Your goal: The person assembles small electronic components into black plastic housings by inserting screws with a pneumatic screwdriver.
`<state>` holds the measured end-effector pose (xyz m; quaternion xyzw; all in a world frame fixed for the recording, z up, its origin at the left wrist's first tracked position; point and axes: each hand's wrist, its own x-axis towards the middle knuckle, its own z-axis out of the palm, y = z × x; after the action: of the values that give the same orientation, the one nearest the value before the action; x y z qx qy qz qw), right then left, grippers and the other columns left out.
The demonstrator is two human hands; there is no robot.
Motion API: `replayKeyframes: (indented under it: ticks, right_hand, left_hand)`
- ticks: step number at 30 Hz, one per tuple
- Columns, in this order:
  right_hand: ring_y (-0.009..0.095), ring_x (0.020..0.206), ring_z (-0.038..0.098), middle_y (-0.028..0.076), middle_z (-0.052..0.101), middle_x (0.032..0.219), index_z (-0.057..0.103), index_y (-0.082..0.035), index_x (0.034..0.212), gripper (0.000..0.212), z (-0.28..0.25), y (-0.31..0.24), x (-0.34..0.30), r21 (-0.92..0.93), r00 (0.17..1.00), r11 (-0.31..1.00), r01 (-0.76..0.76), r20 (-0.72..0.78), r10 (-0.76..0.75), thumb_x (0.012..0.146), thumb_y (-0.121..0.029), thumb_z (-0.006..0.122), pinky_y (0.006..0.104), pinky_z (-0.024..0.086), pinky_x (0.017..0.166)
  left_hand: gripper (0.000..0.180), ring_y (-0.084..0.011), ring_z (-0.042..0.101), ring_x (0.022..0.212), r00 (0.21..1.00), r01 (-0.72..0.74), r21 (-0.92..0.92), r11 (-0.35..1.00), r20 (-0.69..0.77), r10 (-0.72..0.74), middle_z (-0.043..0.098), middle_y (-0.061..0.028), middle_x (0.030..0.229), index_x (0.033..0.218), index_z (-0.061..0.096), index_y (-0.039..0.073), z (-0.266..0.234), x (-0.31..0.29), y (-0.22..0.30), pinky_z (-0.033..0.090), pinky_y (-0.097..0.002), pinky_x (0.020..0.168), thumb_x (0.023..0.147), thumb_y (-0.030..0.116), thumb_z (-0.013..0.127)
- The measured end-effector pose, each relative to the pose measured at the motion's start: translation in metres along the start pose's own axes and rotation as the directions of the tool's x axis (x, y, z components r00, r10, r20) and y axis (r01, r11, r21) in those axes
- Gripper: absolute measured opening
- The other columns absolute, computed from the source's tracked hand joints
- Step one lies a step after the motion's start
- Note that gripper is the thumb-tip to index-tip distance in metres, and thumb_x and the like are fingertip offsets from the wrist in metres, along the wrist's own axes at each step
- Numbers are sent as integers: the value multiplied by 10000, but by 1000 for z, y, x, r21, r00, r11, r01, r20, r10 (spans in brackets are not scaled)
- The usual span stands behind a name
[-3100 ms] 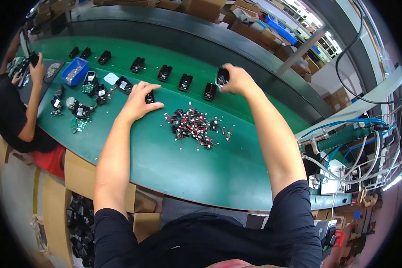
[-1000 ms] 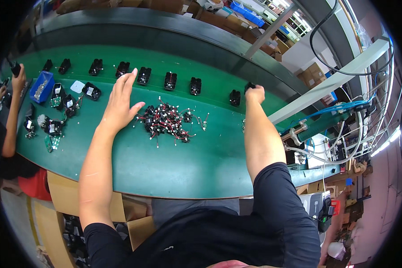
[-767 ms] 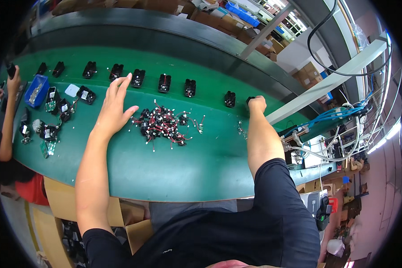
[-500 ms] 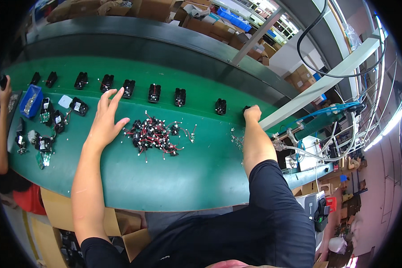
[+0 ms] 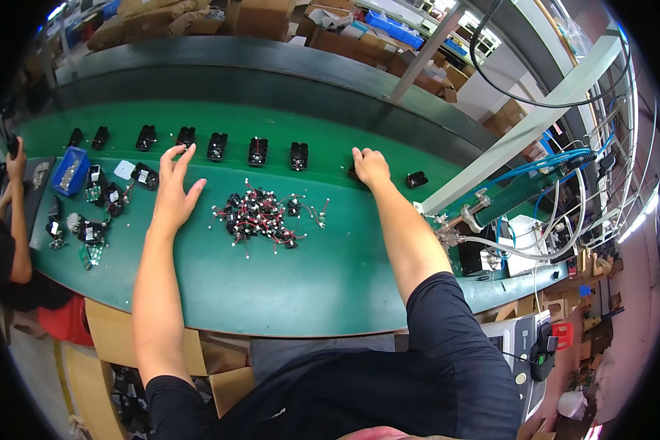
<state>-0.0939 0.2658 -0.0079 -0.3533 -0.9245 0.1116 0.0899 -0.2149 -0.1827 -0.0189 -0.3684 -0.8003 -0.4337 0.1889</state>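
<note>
On the far green strip stands a row of small black plastic housings, some with a thin red wire; one such housing [image 5: 258, 151] is near the middle. My right hand [image 5: 371, 169] curls over another at the right of the row, and only its dark edge shows beside the fingers. Farther right, one black housing [image 5: 416, 179] lies sideways. My left hand [image 5: 172, 192] is open with nothing in it, thumb apart, its fingertips close to a housing [image 5: 187, 136]. Between my arms lies a tangled heap of small black parts with red and black wires [image 5: 256, 218].
A blue bin [image 5: 70, 171] of small parts stands at the left, beside circuit boards [image 5: 91, 254] and opened housings. Another person's hand [image 5: 16, 163] is at the far left edge. A slanting metal post [image 5: 517, 121] and a hose-fed fixture [image 5: 484, 213] bound the right side.
My right hand has moved left from the strip's right end onto another housing, leaving one lying sideways there. My left hand stays open near the row. The whole view has shifted slightly.
</note>
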Motion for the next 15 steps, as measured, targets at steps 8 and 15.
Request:
replayKeyframes:
  ticks: [8, 15]
  right_hand:
    - [413, 1159, 608, 199, 619, 1230, 654, -56, 1170, 562, 8, -30, -12, 48, 969, 974, 221, -125, -214, 1051, -546, 405, 538, 494, 981]
    - [456, 1396, 373, 146, 399, 1545, 550, -119, 1422, 569, -19, 26, 3, -184, 764, 799, -572, -474, 438, 1021, -517, 484, 598, 290, 1126]
  left_hand:
    - [763, -315, 543, 1185, 1000, 12, 17, 1000, 24, -12, 391, -128, 1497, 1498, 487, 140, 6, -5, -7, 479, -417, 1042, 809, -5, 780]
    - [724, -293, 557, 1162, 999, 43, -30, 999, 14, -42, 401, -107, 1490, 1481, 508, 136, 0, 2, 2, 491, -413, 1022, 821, -1, 773]
